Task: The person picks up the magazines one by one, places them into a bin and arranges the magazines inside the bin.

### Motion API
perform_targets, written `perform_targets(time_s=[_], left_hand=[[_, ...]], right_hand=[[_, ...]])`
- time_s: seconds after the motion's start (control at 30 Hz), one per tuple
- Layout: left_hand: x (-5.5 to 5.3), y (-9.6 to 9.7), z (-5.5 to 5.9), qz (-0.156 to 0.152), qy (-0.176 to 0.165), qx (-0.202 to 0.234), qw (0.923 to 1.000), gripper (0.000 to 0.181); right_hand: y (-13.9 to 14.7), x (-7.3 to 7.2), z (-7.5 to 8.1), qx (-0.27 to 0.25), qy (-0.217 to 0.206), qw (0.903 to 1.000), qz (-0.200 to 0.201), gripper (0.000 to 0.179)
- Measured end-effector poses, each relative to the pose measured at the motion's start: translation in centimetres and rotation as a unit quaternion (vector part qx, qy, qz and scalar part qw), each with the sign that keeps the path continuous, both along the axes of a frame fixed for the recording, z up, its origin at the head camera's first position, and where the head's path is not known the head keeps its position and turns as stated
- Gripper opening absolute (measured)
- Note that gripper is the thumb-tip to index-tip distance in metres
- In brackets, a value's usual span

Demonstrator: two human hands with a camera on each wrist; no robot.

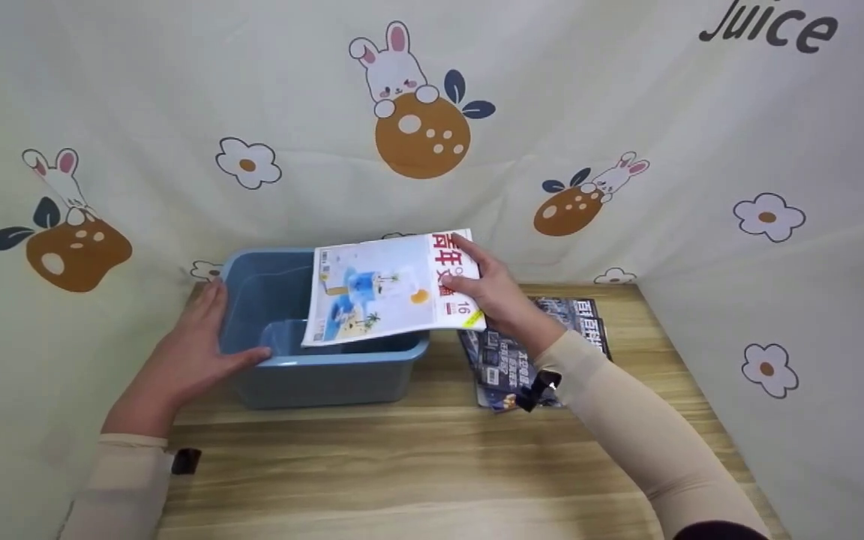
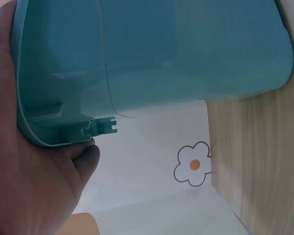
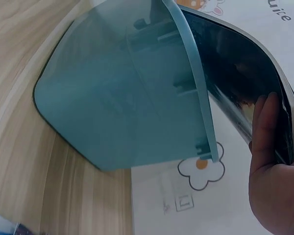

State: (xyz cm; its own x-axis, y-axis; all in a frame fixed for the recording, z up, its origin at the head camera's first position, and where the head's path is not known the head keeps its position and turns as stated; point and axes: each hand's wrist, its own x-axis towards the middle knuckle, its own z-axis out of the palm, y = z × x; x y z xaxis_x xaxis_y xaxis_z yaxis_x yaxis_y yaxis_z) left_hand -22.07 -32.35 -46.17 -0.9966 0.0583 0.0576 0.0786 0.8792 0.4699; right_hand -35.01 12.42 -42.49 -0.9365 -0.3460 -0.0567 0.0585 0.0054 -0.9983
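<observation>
A blue plastic storage bin (image 1: 319, 386) stands on the wooden table. My left hand (image 1: 188, 352) grips its left rim, the thumb along the front corner. In the left wrist view that hand (image 2: 44, 171) wraps the edge of the bin (image 2: 186, 54). My right hand (image 1: 499, 296) holds a magazine (image 1: 372, 289) by its right edge, thumb on the white cover with red lettering. The magazine slants over the bin's right part, its left end lower, inside the rim. From the right wrist, the fingers (image 3: 267, 132) support its dark back cover (image 3: 235, 58).
A loose stack of dark magazines (image 1: 507, 360) lies on the table right of the bin, partly under my right forearm. A pale cloth (image 1: 312, 202) printed with rabbits and flowers hangs behind and at both sides. Bare wooden tabletop (image 1: 402, 472) shows in front.
</observation>
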Motion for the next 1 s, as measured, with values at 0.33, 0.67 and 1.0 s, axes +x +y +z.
perform_targets(time_s=[0.33,0.67,1.0], left_hand=[[0.0,-0.1,0.0,-0.005,0.005,0.001,1.0000,0.140],[0.1,0.0,0.0,-0.005,-0.002,0.012,0.9999,0.139],[0.2,0.1,0.2,-0.004,-0.003,0.013,0.9999,0.139]], right_hand=[[-3.2,-0.3,-0.4,0.005,0.021,0.9997,0.008,0.083],[-6.1,0.0,-0.6,0.015,0.027,0.9993,0.021,0.086],[-8.8,0.6,-0.3,0.046,0.026,0.9983,0.025,0.084]])
